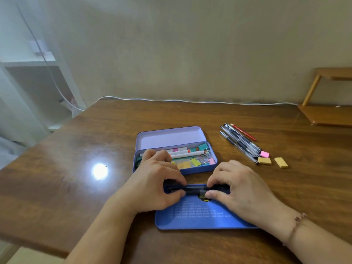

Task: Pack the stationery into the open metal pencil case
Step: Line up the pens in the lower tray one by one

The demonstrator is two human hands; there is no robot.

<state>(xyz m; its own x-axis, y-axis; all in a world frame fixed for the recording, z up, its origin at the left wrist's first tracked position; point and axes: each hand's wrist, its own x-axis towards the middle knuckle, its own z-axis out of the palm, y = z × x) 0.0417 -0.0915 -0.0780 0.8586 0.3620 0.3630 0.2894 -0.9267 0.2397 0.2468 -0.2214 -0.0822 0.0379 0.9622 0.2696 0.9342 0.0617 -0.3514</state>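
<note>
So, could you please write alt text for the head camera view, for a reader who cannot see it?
Two hands, left hand and right hand, pinch a dark pen-like object over a blue tin on a wooden table. Behind lies an open purple pencil case holding stationery; pens and erasers lie to its right.

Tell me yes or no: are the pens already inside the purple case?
No: the pens lie on the table, right of the purple case.
</note>
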